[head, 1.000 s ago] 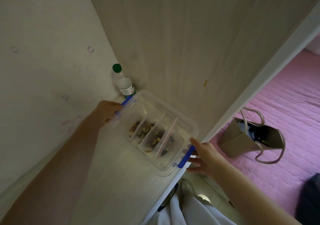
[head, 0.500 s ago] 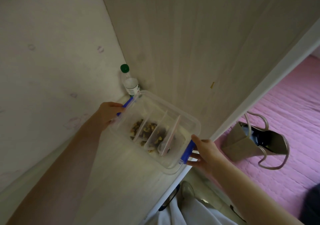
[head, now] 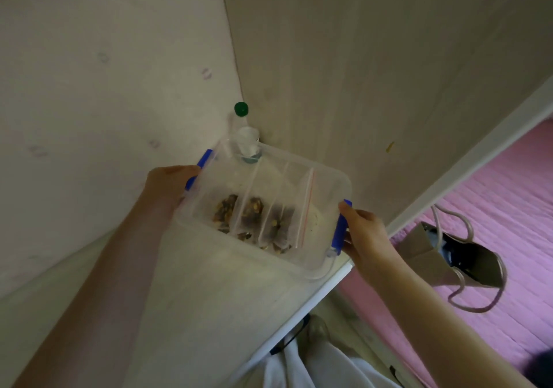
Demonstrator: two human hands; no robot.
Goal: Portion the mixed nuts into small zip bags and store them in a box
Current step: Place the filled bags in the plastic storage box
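Observation:
A clear plastic box (head: pixel 329 184) with blue side latches is held over the pale wooden shelf (head: pixel 209 298), near its right edge. Inside stand three small zip bags of mixed nuts (head: pixel 253 217) side by side, one with a red zip line. My left hand (head: pixel 167 187) grips the box's left end at the blue latch. My right hand (head: pixel 363 232) grips the right end, thumb on the other blue latch. Whether the box touches the shelf I cannot tell.
A water bottle with a green cap (head: pixel 244 130) stands in the corner right behind the box. A wooden panel (head: pixel 359 58) rises behind, a papered wall (head: pixel 89 88) on the left. A beige handbag (head: pixel 449 262) lies on the pink bedding (head: pixel 508 208) at right.
Both hands have carried the box farther toward the corner, so its back edge now overlaps the bottle. The grip on both latches is unchanged.

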